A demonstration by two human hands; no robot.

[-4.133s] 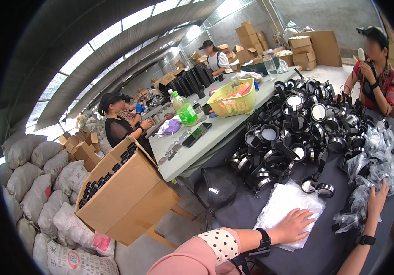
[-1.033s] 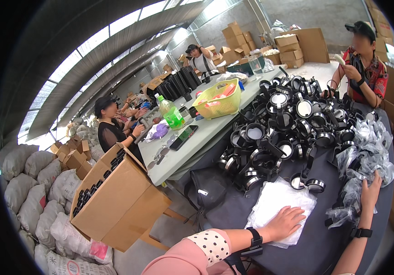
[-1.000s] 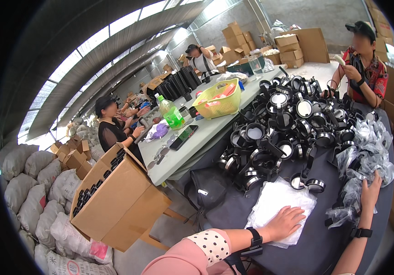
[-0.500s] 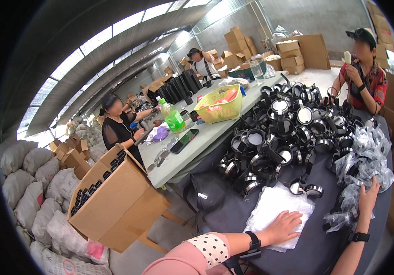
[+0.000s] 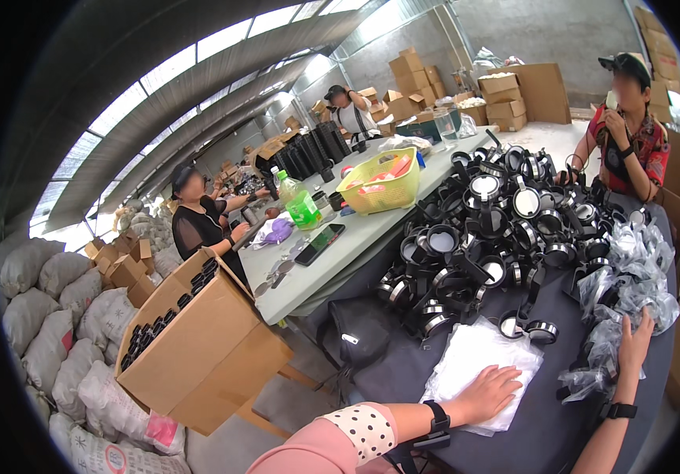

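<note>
My left hand [image 5: 490, 393] lies flat, fingers stretched out, on a stack of thin white plastic bags [image 5: 466, 355] on the dark tabletop. At the right edge of the table my right hand [image 5: 636, 347] rests with its fingers apart against a heap of items wrapped in clear plastic [image 5: 604, 336]. Past the bags rises a big pile of black round parts with silver rims and handle-like arms [image 5: 506, 221], much like lids. Two of these lid-like parts [image 5: 541, 330] touch the top edge of the bag stack.
A black bag [image 5: 353, 336] lies left of the pile. On the adjoining green table stand a yellow basket [image 5: 379, 186], a green bottle [image 5: 300, 204] and a phone [image 5: 320, 244]. An open carton [image 5: 205, 347] stands at left. Other people are around the tables, one across at right.
Both my hands stay nearly where they were. The person at the far right has raised a pale ice pop toward the mouth. The view has shifted very slightly.
</note>
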